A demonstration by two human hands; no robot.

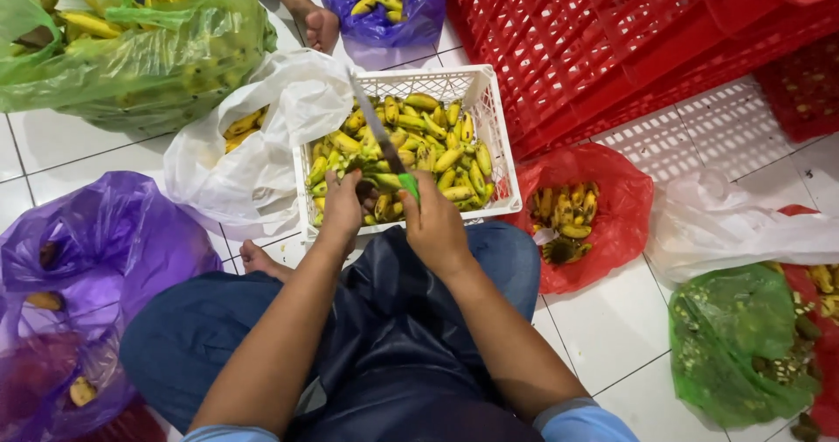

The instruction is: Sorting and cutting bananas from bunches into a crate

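Right hand (434, 219): closed around the green handle of a knife (382, 140), whose blade is angled up and away over the white crate (489, 145). Left hand (343, 204): closed on a small banana (384, 180) at the crate's near edge, just beside the knife handle. Crate: filled with small yellow-green bananas, set on the tiled floor (612, 320) before the knees. White bag (262, 162) of bananas: touching the crate's left side. Red bag (603, 206) of bananas: at its right. Purple bag (96, 258): left of the knees.

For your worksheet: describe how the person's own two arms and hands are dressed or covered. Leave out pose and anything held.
Both hands, the left hand and the right hand, are bare, with no gloves. The forearms are uncovered; light blue sleeves show only near the bottom edge.
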